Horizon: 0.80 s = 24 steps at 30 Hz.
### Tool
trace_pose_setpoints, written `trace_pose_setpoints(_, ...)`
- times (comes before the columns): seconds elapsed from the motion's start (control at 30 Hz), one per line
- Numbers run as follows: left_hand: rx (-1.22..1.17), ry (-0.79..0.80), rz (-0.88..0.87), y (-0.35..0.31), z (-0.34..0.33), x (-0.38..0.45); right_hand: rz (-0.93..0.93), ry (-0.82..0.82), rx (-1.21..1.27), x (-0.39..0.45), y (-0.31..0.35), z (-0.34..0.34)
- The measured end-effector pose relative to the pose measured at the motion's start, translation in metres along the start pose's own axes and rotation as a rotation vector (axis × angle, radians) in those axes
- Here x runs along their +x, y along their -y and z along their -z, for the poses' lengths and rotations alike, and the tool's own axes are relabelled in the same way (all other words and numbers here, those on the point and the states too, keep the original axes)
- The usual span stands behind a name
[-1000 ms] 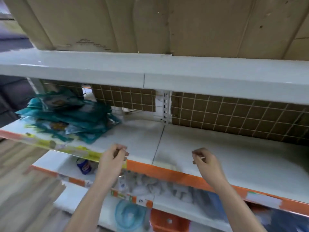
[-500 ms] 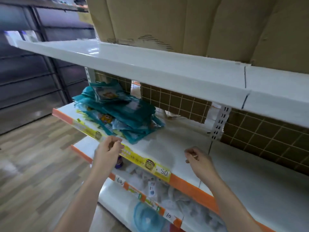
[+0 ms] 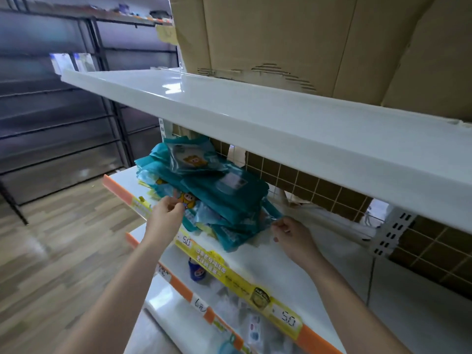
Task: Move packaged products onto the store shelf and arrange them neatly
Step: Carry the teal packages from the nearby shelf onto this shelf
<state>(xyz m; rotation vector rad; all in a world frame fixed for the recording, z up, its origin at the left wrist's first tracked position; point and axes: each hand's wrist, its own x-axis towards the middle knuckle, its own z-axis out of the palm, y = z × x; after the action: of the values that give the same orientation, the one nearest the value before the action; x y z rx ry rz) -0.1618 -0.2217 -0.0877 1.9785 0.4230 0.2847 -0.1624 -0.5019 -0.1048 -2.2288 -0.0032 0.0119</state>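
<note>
A loose heap of teal packaged products [image 3: 212, 190] lies on the white middle shelf [image 3: 275, 267], near its left end. Several packs show a cartoon figure. My left hand [image 3: 166, 218] is at the heap's front left edge, fingers curled onto a pack with the cartoon print. My right hand [image 3: 291, 236] is at the heap's right end and pinches the corner of a low teal pack. Both forearms reach up from the bottom of the frame.
A white upper shelf [image 3: 255, 118] overhangs the heap, with cardboard boxes [image 3: 306, 37] on it. An orange and yellow price strip [image 3: 229, 274] runs along the shelf's front. Lower shelves hold a small blue cup [image 3: 196, 270] and pale packs. Wooden floor [image 3: 51, 251] lies left.
The view has swung left and closer to the teal heap. Both hands moved from the shelf's front edge up to the heap and took hold of packs.
</note>
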Motion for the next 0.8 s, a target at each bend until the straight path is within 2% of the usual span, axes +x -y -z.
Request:
trace_pose_setpoints(0.2,0.040,-0.011,0.026,0.000,0.004,0.082,-0.047,0.022,-0.032,0.035,0.022,-0.026)
trace_pose_setpoints(0.27,0.029,0.003,0.040,0.004,0.005,0.116,-0.052,-0.019,-0.034,0.048,0.031,-0.040)
trace_pose_setpoints(0.4,0.018,0.111,0.065,0.028,0.002,0.192,-0.103,-0.078,-0.077,0.077,0.045,-0.078)
trace_pose_setpoints(0.5,0.008,0.184,0.093,0.011,0.010,0.213,-0.103,-0.105,-0.264,0.099,0.054,-0.108)
trace_pose_setpoints(0.6,-0.119,0.330,0.152,0.005,0.007,0.234,-0.153,-0.106,-0.423,0.114,0.060,-0.132)
trace_pose_setpoints(0.7,-0.183,0.369,0.229,0.011,0.002,0.251,-0.249,-0.113,-0.478,0.126,0.060,-0.142)
trace_pose_setpoints(0.8,-0.205,0.409,0.259,0.014,0.000,0.263,-0.266,-0.120,-0.510,0.133,0.068,-0.144)
